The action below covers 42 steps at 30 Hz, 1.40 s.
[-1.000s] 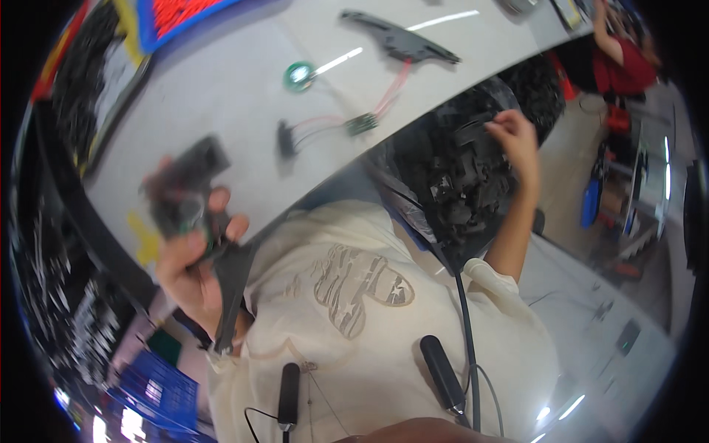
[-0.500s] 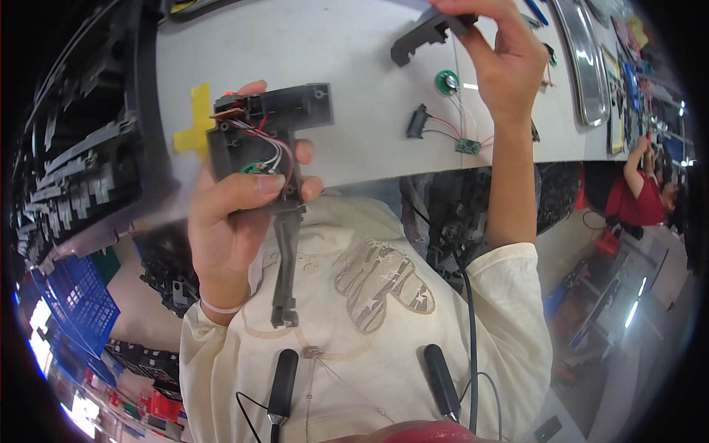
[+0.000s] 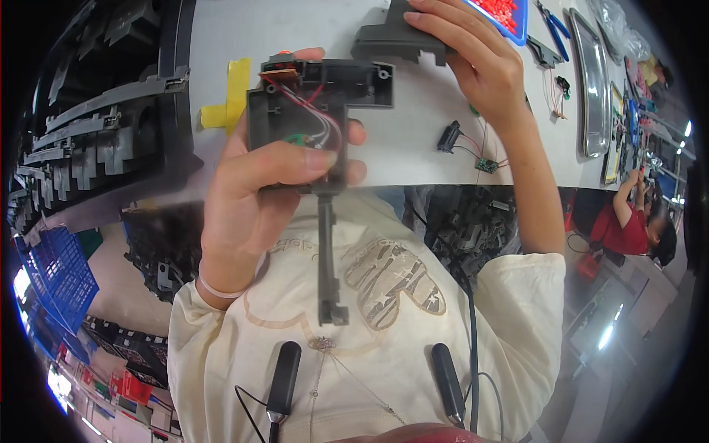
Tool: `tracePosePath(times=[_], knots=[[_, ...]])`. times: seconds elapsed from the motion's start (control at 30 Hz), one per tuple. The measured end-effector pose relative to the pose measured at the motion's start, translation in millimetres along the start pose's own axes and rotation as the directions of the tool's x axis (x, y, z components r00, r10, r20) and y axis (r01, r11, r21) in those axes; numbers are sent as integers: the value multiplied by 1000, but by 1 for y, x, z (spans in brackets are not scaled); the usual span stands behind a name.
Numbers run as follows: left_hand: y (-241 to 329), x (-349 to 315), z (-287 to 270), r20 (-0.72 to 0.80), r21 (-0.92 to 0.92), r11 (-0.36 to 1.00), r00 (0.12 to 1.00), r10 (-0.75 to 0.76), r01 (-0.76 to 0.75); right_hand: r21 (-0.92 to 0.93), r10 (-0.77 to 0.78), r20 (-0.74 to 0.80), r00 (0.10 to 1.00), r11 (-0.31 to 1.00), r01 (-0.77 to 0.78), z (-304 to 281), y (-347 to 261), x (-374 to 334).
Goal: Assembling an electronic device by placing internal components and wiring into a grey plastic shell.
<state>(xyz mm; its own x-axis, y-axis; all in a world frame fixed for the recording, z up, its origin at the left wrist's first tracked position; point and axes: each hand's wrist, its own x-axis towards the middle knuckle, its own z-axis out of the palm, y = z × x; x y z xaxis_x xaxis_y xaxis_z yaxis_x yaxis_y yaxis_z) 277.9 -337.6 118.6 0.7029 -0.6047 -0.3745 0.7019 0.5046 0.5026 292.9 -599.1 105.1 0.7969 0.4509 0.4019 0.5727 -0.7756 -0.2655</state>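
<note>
My left hand (image 3: 244,181) is closed around a dark grey plastic housing half (image 3: 369,85) with its open inside facing up. My thumb presses near a green round part (image 3: 297,139) inside it, where red and white wires (image 3: 317,118) run to a small brown board (image 3: 279,74). A long narrow arm (image 3: 328,258) of the housing points down toward my shirt. Close above and right of the housing, my right hand (image 3: 480,55) grips a second dark grey plastic shell (image 3: 395,43). The two pieces look apart.
Right of them on the white table (image 3: 413,166) lie a black part (image 3: 449,137) and a green circuit board (image 3: 487,165), wired together. Farther right are blue-handled pliers (image 3: 555,33), a metal tray (image 3: 591,96) and a blue bin (image 3: 521,22) of red pieces. Dark plastic parts (image 3: 96,148) crowd the left.
My right hand has brought its shell leftward, closer to the housing, and turned it. The housing stays in my left hand, a little farther right. The whole view has shifted too.
</note>
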Motion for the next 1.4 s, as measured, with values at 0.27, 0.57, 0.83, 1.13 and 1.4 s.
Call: tracePosePath(times=[0.27,0.57,0.83,1.13,1.4], knots=[[-3,0,-9,-5,-44,999,1000,12,-12,202,246,325,913,925,-321,-33,-6,-5],[-6,-5,-12,-6,-41,999,1000,0,-1,-245,660,344,668,750,-615,-29,-30,21],[-6,-6,-16,11,-40,999,1000,1,0,83,166,617,769,959,-273,-33,-30,23],[-5,-4,-5,-46,6,999,998,-43,43,-21,336,497,800,927,-375,-31,-43,23],[-11,3,9,46,104,993,997,-65,60,445,174,-137,975,890,-96,-41,-67,14]])
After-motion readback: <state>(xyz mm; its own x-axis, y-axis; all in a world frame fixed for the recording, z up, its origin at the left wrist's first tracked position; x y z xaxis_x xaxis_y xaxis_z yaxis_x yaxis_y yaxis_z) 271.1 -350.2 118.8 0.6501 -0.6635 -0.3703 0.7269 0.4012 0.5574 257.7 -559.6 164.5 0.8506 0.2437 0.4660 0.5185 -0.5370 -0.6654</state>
